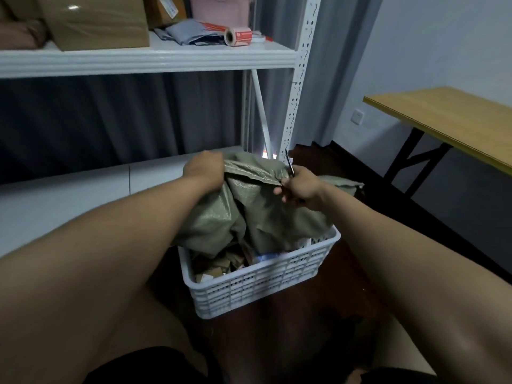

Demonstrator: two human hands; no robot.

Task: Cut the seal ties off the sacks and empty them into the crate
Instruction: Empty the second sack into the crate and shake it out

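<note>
Your left hand [203,169] and right hand [300,187] both clutch the crumpled olive woven sack [249,214] over the white slotted crate [266,281]; right also grips scissors [289,164].

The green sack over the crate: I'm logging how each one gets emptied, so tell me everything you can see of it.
The green sack looks like woven plastic, olive-grey, crumpled and creased. It is held upended over the white slotted crate, its lower part sagging inside, above cardboard and packets already in there. The left hand grips its upper edge on one side; the right hand, also holding dark scissors, pinches a folded hem on the other. No seal tie is visible on it.
</note>
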